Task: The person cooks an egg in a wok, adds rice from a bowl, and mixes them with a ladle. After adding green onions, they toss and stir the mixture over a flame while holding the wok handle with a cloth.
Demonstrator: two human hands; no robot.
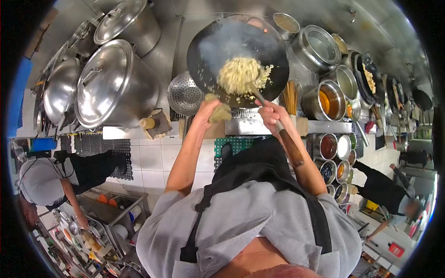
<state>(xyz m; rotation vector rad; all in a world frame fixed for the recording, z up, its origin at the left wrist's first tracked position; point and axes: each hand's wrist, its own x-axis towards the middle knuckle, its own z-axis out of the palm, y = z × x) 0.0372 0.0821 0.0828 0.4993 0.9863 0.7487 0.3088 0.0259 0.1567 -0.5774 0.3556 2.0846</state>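
A large dark wok (204,51) sits on the stove at the top centre, with light smoke rising from it. Pale yellow, finely cut food (237,74) is heaped in its middle, with bits scattered around. My left hand (208,111) is closed on a folded yellowish cloth (219,113) at the wok's near left edge. My right hand (274,115) grips the long handle of a metal ladle (281,126), whose head is down in the food and partly hidden by it.
Large lidded pots (109,88) stand at left, beside a perforated strainer (185,94). At right are a bamboo brush (290,96), a pot of orange liquid (324,103) and sauce containers (328,146). Co-workers are at the far left (44,178) and far right (384,187).
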